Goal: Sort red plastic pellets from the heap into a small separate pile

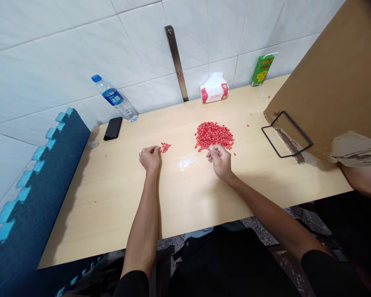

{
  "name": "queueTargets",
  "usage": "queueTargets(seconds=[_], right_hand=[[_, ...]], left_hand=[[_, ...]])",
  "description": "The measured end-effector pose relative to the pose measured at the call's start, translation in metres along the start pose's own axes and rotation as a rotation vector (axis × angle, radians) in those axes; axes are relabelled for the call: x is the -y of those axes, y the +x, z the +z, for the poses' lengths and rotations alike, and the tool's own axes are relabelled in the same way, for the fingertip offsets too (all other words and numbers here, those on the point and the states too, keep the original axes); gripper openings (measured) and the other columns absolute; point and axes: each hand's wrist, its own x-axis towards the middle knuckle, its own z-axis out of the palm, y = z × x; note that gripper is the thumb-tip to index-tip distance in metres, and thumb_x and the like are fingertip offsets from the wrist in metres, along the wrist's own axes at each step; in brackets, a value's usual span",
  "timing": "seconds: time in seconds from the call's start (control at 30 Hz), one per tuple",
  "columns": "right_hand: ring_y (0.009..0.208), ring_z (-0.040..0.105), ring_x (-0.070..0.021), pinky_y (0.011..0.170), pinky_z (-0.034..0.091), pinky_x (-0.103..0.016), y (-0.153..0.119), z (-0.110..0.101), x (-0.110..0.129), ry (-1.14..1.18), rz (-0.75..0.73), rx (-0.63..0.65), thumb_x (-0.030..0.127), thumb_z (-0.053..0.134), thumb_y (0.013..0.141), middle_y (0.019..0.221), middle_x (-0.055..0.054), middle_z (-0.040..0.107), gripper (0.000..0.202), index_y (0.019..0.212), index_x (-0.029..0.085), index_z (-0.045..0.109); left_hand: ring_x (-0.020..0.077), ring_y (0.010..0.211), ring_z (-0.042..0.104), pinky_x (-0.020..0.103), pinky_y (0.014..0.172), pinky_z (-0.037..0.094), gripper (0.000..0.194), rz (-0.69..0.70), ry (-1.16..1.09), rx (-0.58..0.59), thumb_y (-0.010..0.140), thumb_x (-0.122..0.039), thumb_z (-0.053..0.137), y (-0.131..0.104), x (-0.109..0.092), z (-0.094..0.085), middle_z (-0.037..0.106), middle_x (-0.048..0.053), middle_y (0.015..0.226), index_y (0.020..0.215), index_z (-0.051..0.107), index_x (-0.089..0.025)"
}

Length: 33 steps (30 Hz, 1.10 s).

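A large heap of small red pieces (214,134) lies on the pale wooden table (185,206). My right hand (221,161) is at the heap's near edge, its fingers curled in and the thumb close to the forefinger; what they hold, if anything, is too small to make out. Left of the heap is a much smaller group of the same red pieces (165,147). Right beside that group my left hand (150,158) rests with closed fingers, and their contents are hidden. Between both hands lies a little pile of clear, shiny plastic bits (186,162).
Along the tiled wall stand a water bottle (117,101), a tissue pack (214,88) and a green drink carton (262,71). A black phone (113,128) lies at the left. A cardboard sheet (321,82) with a black wire stand (286,134) borders the right, a blue foam mat (40,185) the left.
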Motion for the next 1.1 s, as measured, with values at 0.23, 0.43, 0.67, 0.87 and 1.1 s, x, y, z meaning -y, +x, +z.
queueTargets(seconds=[0.23, 0.43, 0.67, 0.87, 1.1], right_hand=[[0.062, 0.055, -0.0135, 0.059, 0.042, -0.026, 0.011, -0.021, 0.023, -0.257, -0.034, 0.166, 0.047, 0.038, 0.092, 0.071, -0.001, 0.06, 0.033, 0.082, 0.02, 0.055], [0.083, 0.059, -0.0201, 0.069, 0.04, -0.03, -0.011, -0.062, 0.02, -0.962, -0.076, 0.342, 0.044, 0.048, 0.087, 0.099, -0.006, 0.064, 0.029, 0.103, 0.021, 0.057], [0.098, 0.055, -0.0268, 0.085, 0.038, -0.036, -0.038, -0.072, -0.003, -1.15, -0.245, 0.32, 0.041, 0.051, 0.087, 0.103, -0.011, 0.063, 0.032, 0.105, 0.016, 0.056], [0.097, 0.054, -0.0256, 0.085, 0.038, -0.036, -0.045, -0.098, -0.004, -1.084, -0.221, 0.322, 0.046, 0.057, 0.081, 0.104, -0.011, 0.061, 0.04, 0.106, 0.015, 0.053], [0.087, 0.053, -0.024, 0.076, 0.034, -0.035, -0.051, -0.103, -0.004, -1.257, -0.251, 0.374, 0.035, 0.044, 0.092, 0.091, -0.007, 0.063, 0.02, 0.092, 0.018, 0.055]], left_hand=[[0.0132, 0.076, 0.054, 0.029, 0.084, 0.045, 0.017, -0.021, -0.105, -0.127, 0.078, -0.03, 0.057, -0.013, -0.001, -0.006, 0.058, 0.003, 0.089, 0.082, 0.068, -0.018], [0.015, 0.078, 0.054, 0.028, 0.076, 0.044, 0.017, 0.105, -0.105, 0.031, 0.079, -0.032, 0.056, -0.051, -0.012, -0.012, 0.059, 0.002, 0.084, 0.081, 0.065, -0.018], [0.0163, 0.081, 0.055, 0.029, 0.075, 0.044, 0.017, 0.396, -0.04, 0.293, 0.081, -0.033, 0.056, -0.079, -0.025, -0.013, 0.061, 0.003, 0.085, 0.088, 0.064, -0.02], [0.0157, 0.079, 0.056, 0.029, 0.073, 0.045, 0.018, 0.416, -0.032, 0.33, 0.084, -0.033, 0.053, -0.079, -0.025, -0.015, 0.061, 0.003, 0.086, 0.091, 0.064, -0.02], [0.0172, 0.08, 0.056, 0.03, 0.073, 0.045, 0.018, 0.452, 0.021, 0.343, 0.084, -0.032, 0.053, -0.078, -0.026, -0.014, 0.061, 0.003, 0.084, 0.093, 0.064, -0.02]])
